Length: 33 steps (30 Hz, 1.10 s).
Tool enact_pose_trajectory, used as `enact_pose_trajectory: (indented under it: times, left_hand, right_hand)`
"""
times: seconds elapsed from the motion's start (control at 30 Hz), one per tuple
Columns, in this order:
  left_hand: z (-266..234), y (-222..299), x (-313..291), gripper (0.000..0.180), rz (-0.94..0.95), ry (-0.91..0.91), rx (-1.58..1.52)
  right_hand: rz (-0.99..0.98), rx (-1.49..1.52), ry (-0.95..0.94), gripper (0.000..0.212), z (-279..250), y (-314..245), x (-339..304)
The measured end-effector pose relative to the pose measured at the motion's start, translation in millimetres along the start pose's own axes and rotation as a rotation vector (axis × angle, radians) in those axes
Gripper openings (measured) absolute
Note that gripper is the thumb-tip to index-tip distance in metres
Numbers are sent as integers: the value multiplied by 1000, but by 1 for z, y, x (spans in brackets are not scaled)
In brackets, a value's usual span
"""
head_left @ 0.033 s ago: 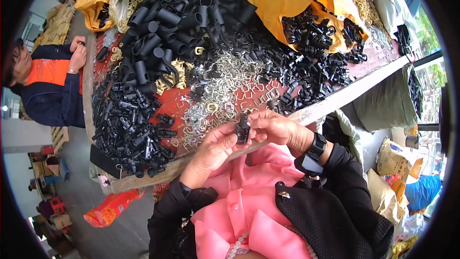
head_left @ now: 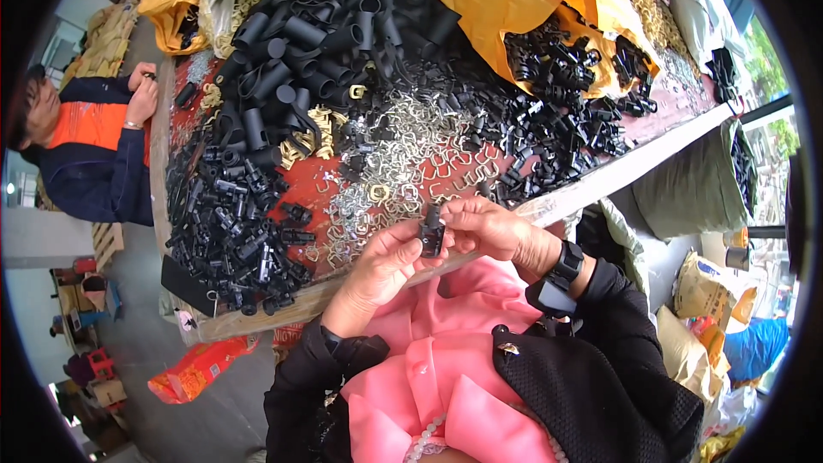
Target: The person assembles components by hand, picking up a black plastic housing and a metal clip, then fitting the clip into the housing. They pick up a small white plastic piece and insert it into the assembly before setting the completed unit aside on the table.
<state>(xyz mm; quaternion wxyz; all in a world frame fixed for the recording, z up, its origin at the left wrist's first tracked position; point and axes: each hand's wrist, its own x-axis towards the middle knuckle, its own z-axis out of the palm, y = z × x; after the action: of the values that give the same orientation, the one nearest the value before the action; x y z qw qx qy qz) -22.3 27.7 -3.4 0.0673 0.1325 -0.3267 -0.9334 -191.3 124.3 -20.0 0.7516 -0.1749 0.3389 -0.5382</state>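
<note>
Close over the table's near edge, both hands meet at a small black plastic fitting (head_left: 432, 233) with a tube-like upper end. My left hand (head_left: 384, 264) pinches it from the left between thumb and fingers. From the right, the fingertips of my right hand (head_left: 495, 230) close against its side; whether they grip a smaller piece there cannot be made out. Just beyond the hands lie scattered bent metal clips (head_left: 403, 154), silver and pale gold. A heap of similar black fittings (head_left: 240, 236) sits to the left.
Large black tube pieces (head_left: 309, 43) are piled at the back. Yellow sacks (head_left: 506, 0) spill black parts at the far right. A pale wooden edge (head_left: 591, 184) borders the red table. A co-worker (head_left: 94, 133) sits on the left, hands at the table's rim. A red bag (head_left: 201, 369) lies below.
The black fitting has tilted slightly between my fingers, while both hands keep nearly the same place. The co-worker's head has shifted a little.
</note>
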Motion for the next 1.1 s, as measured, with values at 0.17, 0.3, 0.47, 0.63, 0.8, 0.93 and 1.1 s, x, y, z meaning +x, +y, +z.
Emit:
enact_pose_trajectory:
  times: [0.17, 0.3, 0.47, 0.63, 0.8, 0.93, 1.1]
  left_hand:
    - [5, -12, -6, 30, 112, 62, -86]
    - [16, -20, -13, 28, 182, 104, -195]
    - [30, -27, -24, 26, 164, 118, -202]
    - [36, -28, -31, 26, 137, 151, -140]
    - [43, -23, -40, 27, 190, 233, -36]
    - [44, -26, -51, 26, 200, 250, -15]
    - [53, -25, -68, 24, 214, 223, -27]
  right_hand:
    - [-493, -361, 80, 9, 17, 3, -9]
    - [-999, -1323, 105, 12, 18, -8, -17]
    - [-1107, -1535, 76, 16, 17, -8, -24]
    - [-1058, -1533, 82, 14, 16, -1, -29]
    - [-784, -1145, 138, 8, 25, -3, -39]
    - [-524, -550, 39, 11, 51, 1, -44]
    - [-533, -627, 19, 10, 73, 12, -46]
